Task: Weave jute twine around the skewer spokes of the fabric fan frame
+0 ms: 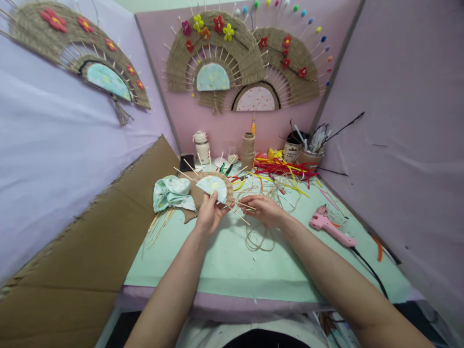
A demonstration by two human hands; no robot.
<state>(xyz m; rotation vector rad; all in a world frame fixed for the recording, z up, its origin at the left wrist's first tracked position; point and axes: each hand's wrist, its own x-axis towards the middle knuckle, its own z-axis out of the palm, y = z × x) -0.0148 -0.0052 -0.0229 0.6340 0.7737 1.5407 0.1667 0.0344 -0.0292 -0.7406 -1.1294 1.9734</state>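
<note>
My left hand (210, 212) is closed on a small half-round woven fan (213, 185) with a pale green fabric centre and thin wooden sticks poking out around it. It holds the fan upright above the green table (224, 261). My right hand (263, 209) is just to the right of the fan, fingers pinched on jute twine (259, 237) that runs to the fan and loops loosely on the table below.
Crumpled green fabric (170, 193) lies left of the fan, a cardboard sheet (90, 241) further left. A pink glue gun (328, 224) lies at the right. Red and yellow pipe cleaners (282, 169), a twine spool (248, 147), jars and pliers stand at the back. Finished fans hang on the walls.
</note>
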